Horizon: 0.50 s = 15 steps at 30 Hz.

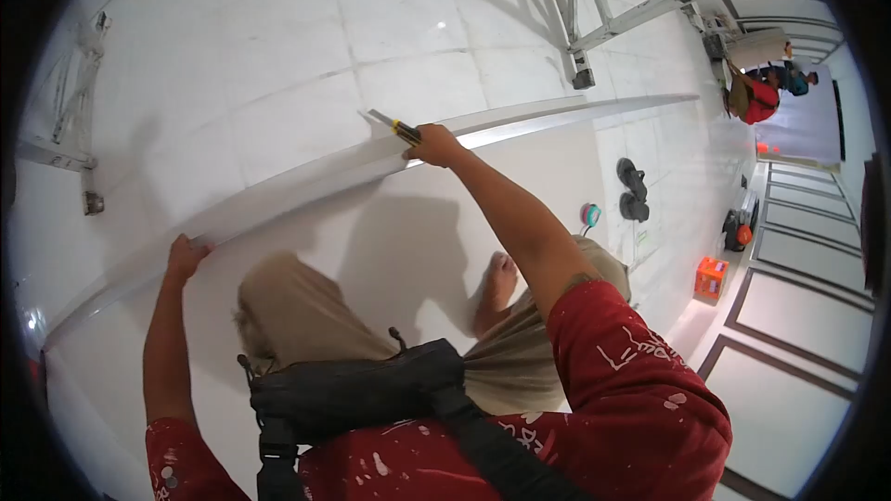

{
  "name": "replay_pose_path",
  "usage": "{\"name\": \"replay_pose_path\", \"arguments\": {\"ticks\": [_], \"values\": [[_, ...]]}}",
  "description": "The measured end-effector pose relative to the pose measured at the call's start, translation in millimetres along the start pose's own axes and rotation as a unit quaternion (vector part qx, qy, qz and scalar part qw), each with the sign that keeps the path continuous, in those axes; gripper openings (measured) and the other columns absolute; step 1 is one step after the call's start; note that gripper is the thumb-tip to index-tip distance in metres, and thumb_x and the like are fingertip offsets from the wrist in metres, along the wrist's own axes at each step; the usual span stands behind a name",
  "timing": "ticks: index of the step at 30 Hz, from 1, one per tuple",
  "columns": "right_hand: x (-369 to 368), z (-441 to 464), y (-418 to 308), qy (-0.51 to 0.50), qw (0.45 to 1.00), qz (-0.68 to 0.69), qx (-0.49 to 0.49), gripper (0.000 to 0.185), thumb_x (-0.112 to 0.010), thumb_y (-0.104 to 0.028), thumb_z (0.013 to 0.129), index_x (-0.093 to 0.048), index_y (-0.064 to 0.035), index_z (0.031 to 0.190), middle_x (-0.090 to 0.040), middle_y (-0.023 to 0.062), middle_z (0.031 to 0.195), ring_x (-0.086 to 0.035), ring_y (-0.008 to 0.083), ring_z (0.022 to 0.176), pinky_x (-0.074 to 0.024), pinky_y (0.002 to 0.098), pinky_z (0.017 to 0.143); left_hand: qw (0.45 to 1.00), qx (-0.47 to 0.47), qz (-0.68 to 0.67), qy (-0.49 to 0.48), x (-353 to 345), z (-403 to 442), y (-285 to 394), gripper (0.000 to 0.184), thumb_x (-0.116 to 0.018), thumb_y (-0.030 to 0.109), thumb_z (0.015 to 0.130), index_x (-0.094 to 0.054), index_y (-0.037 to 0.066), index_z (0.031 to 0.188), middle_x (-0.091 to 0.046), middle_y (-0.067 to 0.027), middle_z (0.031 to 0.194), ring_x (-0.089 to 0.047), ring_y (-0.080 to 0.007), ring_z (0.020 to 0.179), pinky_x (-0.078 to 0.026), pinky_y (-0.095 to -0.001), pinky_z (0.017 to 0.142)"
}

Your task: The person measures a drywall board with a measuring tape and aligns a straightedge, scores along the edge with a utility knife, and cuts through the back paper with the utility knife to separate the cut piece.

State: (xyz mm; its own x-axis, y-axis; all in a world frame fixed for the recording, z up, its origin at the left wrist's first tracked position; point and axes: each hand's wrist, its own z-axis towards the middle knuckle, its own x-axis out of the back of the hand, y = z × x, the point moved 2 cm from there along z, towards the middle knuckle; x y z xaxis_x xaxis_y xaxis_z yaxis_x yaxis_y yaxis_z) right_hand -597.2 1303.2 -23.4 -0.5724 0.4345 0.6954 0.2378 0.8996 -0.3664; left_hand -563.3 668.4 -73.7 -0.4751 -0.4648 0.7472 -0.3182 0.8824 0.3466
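Note:
In my right hand [438, 148] is a utility knife [406, 133] with a black and yellow handle. Its blade is out and points up and left, over the tiles. A long pale, shiny strip [306, 187] curves across the view, just beyond my knees. My left hand [187, 256] grips the near edge of this strip toward its left end; some fingers are hidden. The right hand is over the same strip, though I cannot tell whether it touches it. Beneath me lies a large white sheet [538, 176], with my bare foot on it.
Metal scaffold frames [594, 32] stand on the tiled floor at upper right and far left. To the right are a pair of dark sandals [633, 190], a teal and pink tape measure [590, 214] and an orange box [711, 278]. People in red and dark clothes [763, 100] are farther back.

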Motion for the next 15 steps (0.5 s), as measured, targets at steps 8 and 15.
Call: {"name": "replay_pose_path", "arguments": {"ticks": [8,15], "values": [[7.6,-10.5,-2.2,0.004,0.994,0.109,-0.009,0.045,-0.08,-0.035,0.078,-0.059,0.0004,0.096,-0.068,0.0221,0.09,-0.065,0.0407,0.092,-0.0509,0.0467,0.082,0.999,0.034,-0.023,0.02,1.9,-17.0,-5.6,0.049,-0.083,0.03,0.076,-0.043,0.001,0.081,-0.046,-0.0085,0.081,-0.041,-0.0203,0.076,-0.04,-0.0371,0.067],[8.4,-9.0,-4.7,0.0,0.996,0.088,-0.012,0.042,-0.079,-0.03,0.08,-0.056,-0.0006,0.099,-0.067,0.0217,0.087,-0.064,0.0423,0.092,-0.0508,0.0504,0.081,0.997,0.04,-0.056,0.025,-9.5,-8.3,-20.3,0.052,-0.084,0.028,0.075,-0.041,0.001,0.083,-0.043,-0.0073,0.083,-0.04,-0.0192,0.079,-0.039,-0.0355,0.069]]}}
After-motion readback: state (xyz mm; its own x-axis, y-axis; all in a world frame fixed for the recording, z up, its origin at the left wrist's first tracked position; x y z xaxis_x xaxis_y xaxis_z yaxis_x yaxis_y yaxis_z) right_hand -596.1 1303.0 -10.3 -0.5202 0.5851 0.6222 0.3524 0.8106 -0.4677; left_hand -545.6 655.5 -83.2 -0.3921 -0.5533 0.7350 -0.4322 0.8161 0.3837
